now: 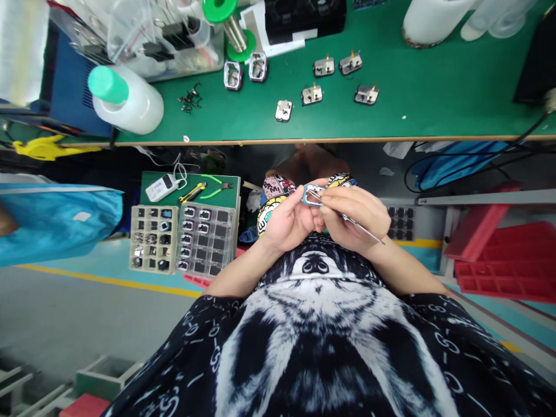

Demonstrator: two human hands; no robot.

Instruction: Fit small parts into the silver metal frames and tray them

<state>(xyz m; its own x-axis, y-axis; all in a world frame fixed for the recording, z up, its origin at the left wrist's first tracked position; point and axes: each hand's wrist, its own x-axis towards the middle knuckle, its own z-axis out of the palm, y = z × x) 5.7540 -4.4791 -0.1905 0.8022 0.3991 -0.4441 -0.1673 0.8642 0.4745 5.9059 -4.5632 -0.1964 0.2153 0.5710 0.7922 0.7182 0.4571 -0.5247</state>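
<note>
Above my lap, my left hand (pixel 287 221) pinches a small light-blue frame-like housing (pixel 306 197) between thumb and fingers. My right hand (pixel 358 215) is closed around slim metal tweezers (pixel 364 229), whose tips reach into the housing's opening. What the tips touch is too small to make out. On the green bench (pixel 243 121) ahead lie two purple-edged housings (pixel 233 76) standing open. Several small metal-faced modules (pixel 311 94) are spread to their right, and a little pile of black parts (pixel 190 98) lies to the left.
A capped white bottle (pixel 128 101) and a solder spool (pixel 234 32) stand on the bench. Lower left are a beige parts tray (pixel 153 269), a clear compartment tray (pixel 207 272) and green-handled cutters (pixel 217 186). Red crates (pixel 506 260) sit at right. Someone's blue sleeve (pixel 61 220) shows at left.
</note>
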